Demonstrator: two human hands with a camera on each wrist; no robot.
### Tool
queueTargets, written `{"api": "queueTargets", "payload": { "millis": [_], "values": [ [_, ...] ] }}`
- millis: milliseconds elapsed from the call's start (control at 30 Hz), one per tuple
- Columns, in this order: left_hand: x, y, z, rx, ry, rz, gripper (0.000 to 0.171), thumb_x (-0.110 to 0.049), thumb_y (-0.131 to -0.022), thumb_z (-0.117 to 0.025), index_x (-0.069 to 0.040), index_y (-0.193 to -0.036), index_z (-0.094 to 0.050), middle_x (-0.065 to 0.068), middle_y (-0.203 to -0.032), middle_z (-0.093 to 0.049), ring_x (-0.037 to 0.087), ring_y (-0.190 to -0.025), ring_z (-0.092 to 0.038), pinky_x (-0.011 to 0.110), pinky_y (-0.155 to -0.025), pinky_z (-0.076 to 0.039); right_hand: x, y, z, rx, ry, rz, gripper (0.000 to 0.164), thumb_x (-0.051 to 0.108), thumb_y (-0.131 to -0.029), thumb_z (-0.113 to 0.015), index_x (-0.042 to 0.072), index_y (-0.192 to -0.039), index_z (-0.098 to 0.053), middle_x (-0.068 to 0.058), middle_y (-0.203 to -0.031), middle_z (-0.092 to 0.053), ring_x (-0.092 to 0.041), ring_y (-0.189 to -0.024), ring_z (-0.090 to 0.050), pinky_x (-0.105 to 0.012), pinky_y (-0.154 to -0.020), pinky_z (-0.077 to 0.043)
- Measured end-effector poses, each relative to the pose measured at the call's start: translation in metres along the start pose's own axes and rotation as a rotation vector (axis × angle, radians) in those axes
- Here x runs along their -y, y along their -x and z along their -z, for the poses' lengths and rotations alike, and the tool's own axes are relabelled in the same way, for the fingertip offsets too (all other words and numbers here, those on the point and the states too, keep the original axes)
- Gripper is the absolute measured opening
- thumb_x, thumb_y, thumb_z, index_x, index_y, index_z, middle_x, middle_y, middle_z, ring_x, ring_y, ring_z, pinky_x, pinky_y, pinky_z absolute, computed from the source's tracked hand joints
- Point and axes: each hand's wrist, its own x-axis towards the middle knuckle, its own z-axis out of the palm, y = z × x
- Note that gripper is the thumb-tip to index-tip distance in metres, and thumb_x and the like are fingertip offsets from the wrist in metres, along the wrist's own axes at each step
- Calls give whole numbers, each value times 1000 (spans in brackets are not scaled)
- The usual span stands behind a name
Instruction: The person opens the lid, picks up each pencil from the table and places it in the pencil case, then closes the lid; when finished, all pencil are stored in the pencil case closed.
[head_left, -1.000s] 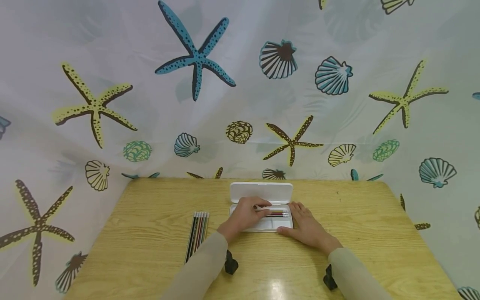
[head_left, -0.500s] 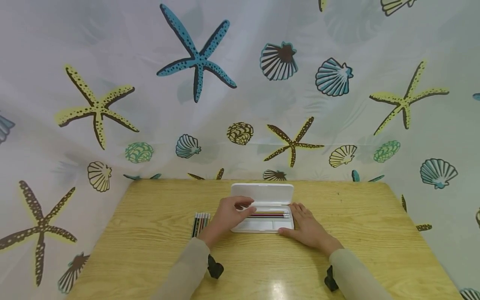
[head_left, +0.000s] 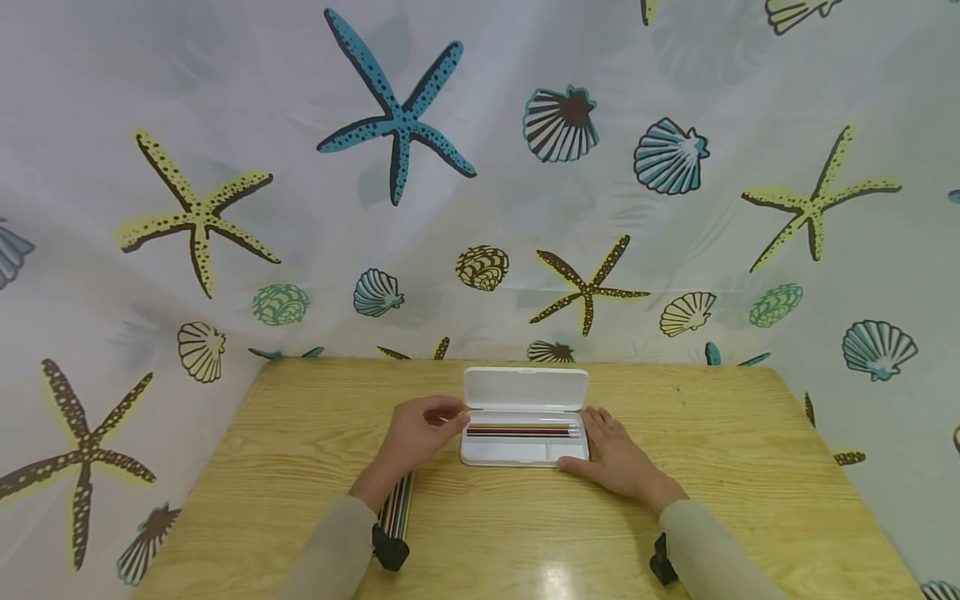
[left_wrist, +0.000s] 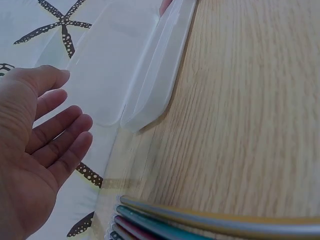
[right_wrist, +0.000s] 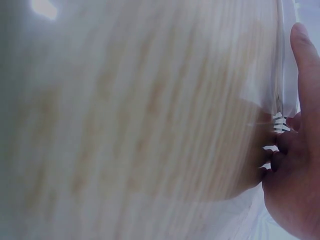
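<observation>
A white pencil case (head_left: 502, 452) lies with its lid (head_left: 525, 389) raised at the back. Inside, a few pencils (head_left: 517, 431) lie lengthwise in the rear compartment. My left hand (head_left: 412, 429) hovers just off the case's left end, holding nothing; in the left wrist view its fingers (left_wrist: 60, 132) are loosely bent. My right hand (head_left: 618, 458) rests against the case's right end, thumb at the front corner and fingers extended along the side. Several more pencils (head_left: 397, 504) lie on the table under my left wrist, which partly hides them.
The wooden table (head_left: 525, 533) stands against a white curtain (head_left: 480, 200) printed with starfish and shells. In the left wrist view, the loose pencils' ends (left_wrist: 125, 212) lie near the case. Black wrist cameras sit under both sleeves.
My left hand has drawn back leftward out of the case, uncovering the pencils in it, and now hangs beside its left end. My right hand has stayed in place.
</observation>
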Motion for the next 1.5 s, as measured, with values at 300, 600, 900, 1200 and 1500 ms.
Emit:
{"api": "queueTargets", "payload": {
  "millis": [300,600,900,1200,1500],
  "values": [
    [14,15,23,-64,-33,46,34,-25,-96,-81,-7,-123,-77,10,-114,-79,22,-103,-75,22,-86,-59,0,0,0,-1,-6,2,107,67,-96,-65,4,-169,-17,-24,-173,-21,-45,-163,-13,-61,-131,-14],
    [25,32,45,-106,-34,79,36,-24,-96,-81,-6,-127,-75,11,-116,-79,23,-106,-74,20,-87,-58,2,2,1,3,-17,-9,107,67,-96,-64,5,-169,-16,-24,-174,-20,-44,-163,-11,-60,-131,-13],
    [37,48,57,-117,-1,115,37,-21,-97,-79,-3,-129,-73,15,-117,-77,19,-106,-73,20,-87,-58,2,2,0,13,-15,-13,108,67,-96,-64,4,-169,-15,-23,-174,-19,-44,-163,-10,-59,-132,-12],
    [50,62,62,-136,-18,132,36,-19,-96,-80,-5,-129,-73,14,-116,-78,21,-106,-73,19,-87,-57,1,2,1,10,-19,-10,108,67,-96,-64,5,-169,-15,-23,-174,-19,-44,-163,-11,-60,-132,-12],
    [65,67,61,-133,-17,154,37,-11,-94,-81,-4,-129,-73,15,-113,-78,24,-103,-74,20,-84,-59,2,2,1,12,-11,-14,109,67,-96,-64,2,-168,-15,-24,-174,-19,-44,-163,-11,-59,-132,-12]
  ]
}}
